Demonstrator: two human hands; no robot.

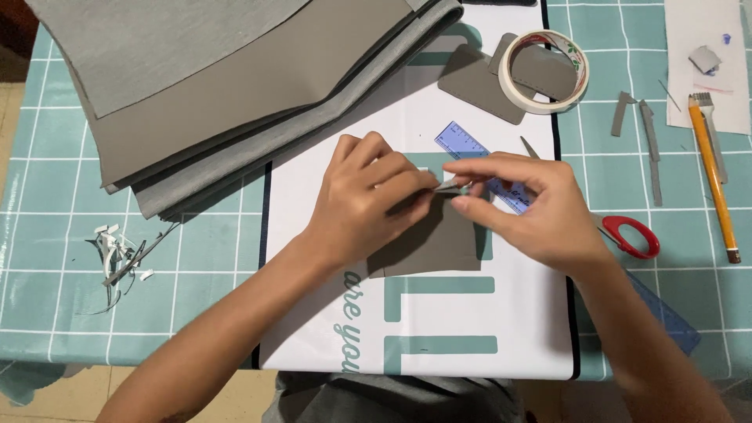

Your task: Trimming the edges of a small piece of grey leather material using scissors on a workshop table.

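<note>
Together, left hand and right hand pinch the grey square's edge over the white teal-lettered sheet

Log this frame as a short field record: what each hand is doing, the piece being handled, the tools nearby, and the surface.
Left hand: left hand pinches the top edge of the grey sheet piece
Right hand: right hand pinches the same edge, fingertips meeting the left's
Under hands: blue ruler, partly covered
Tools right: red-handled scissors, orange pencil, tape roll
Stock: stack of grey sheets, top left
Scraps: white and grey trimmings, left
Surface: white printed mat on a teal checked tablecloth
</note>
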